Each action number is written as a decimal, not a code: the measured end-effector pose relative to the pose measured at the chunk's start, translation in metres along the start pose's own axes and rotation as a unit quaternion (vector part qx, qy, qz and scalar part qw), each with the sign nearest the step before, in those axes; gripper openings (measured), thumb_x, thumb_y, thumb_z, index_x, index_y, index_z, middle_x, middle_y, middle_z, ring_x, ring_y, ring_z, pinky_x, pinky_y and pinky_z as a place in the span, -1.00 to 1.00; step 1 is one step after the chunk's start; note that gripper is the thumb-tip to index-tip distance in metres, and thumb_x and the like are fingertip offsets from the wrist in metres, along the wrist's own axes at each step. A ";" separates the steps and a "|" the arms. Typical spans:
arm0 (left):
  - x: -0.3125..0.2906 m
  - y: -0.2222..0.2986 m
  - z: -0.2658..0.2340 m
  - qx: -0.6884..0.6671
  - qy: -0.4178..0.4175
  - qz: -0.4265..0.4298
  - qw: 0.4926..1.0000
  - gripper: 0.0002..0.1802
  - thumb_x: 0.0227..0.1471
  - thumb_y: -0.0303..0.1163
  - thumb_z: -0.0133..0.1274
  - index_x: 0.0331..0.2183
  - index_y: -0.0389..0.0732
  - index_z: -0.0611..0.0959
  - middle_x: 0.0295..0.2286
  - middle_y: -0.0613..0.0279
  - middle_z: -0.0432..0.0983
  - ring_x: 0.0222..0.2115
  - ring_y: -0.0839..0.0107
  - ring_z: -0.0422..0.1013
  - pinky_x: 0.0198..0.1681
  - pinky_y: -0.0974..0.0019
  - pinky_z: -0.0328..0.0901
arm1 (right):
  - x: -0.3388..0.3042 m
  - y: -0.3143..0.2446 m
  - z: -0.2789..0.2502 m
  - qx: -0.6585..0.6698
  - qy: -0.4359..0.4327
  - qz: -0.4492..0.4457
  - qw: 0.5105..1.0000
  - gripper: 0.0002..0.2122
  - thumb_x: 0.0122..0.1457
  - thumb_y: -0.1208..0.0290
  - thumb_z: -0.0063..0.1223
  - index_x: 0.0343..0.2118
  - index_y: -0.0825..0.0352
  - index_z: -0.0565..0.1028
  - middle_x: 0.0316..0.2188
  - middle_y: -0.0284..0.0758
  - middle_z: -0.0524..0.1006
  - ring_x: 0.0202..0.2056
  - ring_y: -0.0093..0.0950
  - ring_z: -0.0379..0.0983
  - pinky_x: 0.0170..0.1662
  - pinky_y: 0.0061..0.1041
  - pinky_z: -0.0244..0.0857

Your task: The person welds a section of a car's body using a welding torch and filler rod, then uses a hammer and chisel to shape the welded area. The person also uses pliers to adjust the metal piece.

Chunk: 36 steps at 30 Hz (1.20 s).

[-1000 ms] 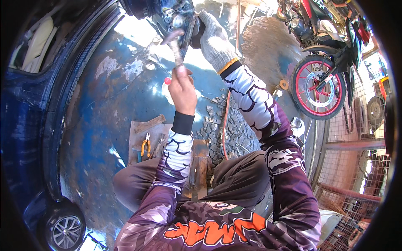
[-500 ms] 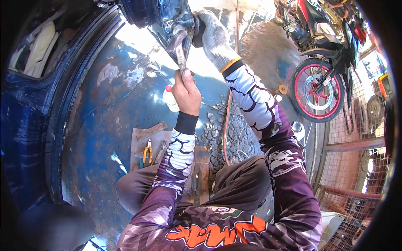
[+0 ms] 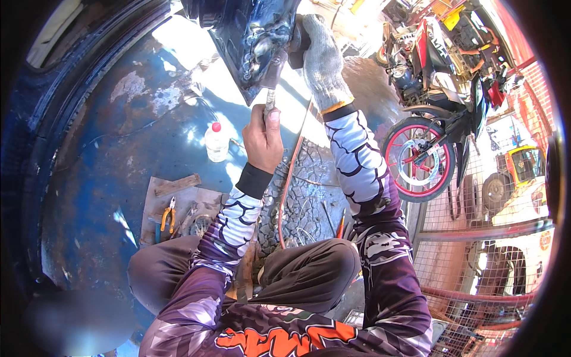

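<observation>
My bare left hand (image 3: pixel 263 141) is closed around the narrow shank of a flat metal tool (image 3: pixel 273 72) with a broad blade-like end. That end lies against the lower right edge of a dented dark blue car body panel (image 3: pixel 253 44). Beyond it, my right hand (image 3: pixel 326 66), in a grey knit glove, is closed beside the panel's right side. Something dark (image 3: pixel 300 40) shows between the glove and the panel; its kind is hidden, and so are most of the right fingers.
A clear bottle with a red cap (image 3: pixel 216 143) stands on the blue, worn floor. Yellow-handled pliers (image 3: pixel 169 218) lie on cardboard near my left knee. A reddish hose (image 3: pixel 288 181) crosses cracked ground. A motorbike (image 3: pixel 423 156) stands at right by a wire mesh fence (image 3: pixel 470 262).
My view has swung right, so the bottle and pliers sit further left in it. The broad end of the metal tool has shifted along the panel edge. Both hands keep their hold.
</observation>
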State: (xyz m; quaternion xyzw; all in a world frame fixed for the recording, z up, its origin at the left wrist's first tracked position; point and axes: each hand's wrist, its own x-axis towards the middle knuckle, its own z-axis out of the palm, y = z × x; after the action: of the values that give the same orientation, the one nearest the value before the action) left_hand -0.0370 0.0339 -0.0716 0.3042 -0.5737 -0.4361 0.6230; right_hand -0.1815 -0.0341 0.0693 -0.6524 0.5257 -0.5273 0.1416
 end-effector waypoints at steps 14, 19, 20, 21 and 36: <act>0.083 0.054 -0.079 0.378 -0.174 0.222 0.882 -0.58 0.31 0.02 0.10 -0.22 -0.18 0.57 -0.54 -0.03 0.59 -0.51 -0.13 0.56 -0.48 -0.04 0.39 | -0.005 0.041 -0.003 -0.054 0.178 -0.100 0.977 -0.80 0.36 0.42 -0.04 -0.09 0.27 0.61 -0.26 -0.25 0.62 -0.31 -0.38 0.57 -0.23 -0.38 0.43; 0.072 0.080 -0.072 0.403 -0.223 0.239 0.855 -0.58 0.36 0.05 0.02 -0.22 -0.16 0.53 -0.56 -0.07 0.60 -0.54 -0.13 0.57 -0.52 -0.06 0.38 | -0.002 0.069 -0.004 -0.043 0.207 -0.020 0.977 -0.82 0.26 0.48 0.00 -0.13 0.25 0.60 -0.19 -0.20 0.63 -0.19 -0.27 0.57 -0.11 -0.37 0.47; 0.074 0.082 -0.073 0.418 -0.208 0.225 0.855 -0.58 0.35 0.04 0.03 -0.23 -0.15 0.53 -0.56 -0.07 0.60 -0.54 -0.13 0.57 -0.52 -0.05 0.39 | -0.005 0.072 -0.006 -0.064 0.208 -0.018 0.976 -0.82 0.27 0.48 -0.02 -0.14 0.27 0.59 -0.16 -0.18 0.62 -0.18 -0.27 0.57 -0.09 -0.37 0.47; 0.077 0.082 -0.073 0.429 -0.208 0.213 0.853 -0.59 0.35 0.04 0.04 -0.23 -0.15 0.53 -0.55 -0.07 0.60 -0.54 -0.13 0.57 -0.52 -0.05 0.39 | -0.011 0.074 -0.006 -0.001 0.219 -0.017 0.976 -0.82 0.28 0.48 -0.04 -0.13 0.28 0.58 -0.14 -0.18 0.62 -0.17 -0.27 0.57 -0.08 -0.37 0.47; 0.110 0.081 -0.096 0.450 -0.242 0.259 0.820 -0.63 0.29 -0.04 0.15 -0.20 -0.18 0.59 -0.49 -0.06 0.62 -0.48 -0.12 0.59 -0.46 -0.04 0.42 | -0.031 0.043 -0.013 0.014 0.211 -0.155 0.965 -0.81 0.44 0.37 -0.10 -0.09 0.32 0.53 -0.23 -0.32 0.59 -0.18 -0.45 0.55 -0.08 -0.46 0.44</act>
State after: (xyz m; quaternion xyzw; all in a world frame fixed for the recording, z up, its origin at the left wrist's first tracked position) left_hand 0.0689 -0.0408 0.0337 0.2750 -0.8963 -0.0115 0.3477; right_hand -0.2120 -0.0210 0.0262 -0.5974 0.4288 -0.6761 -0.0468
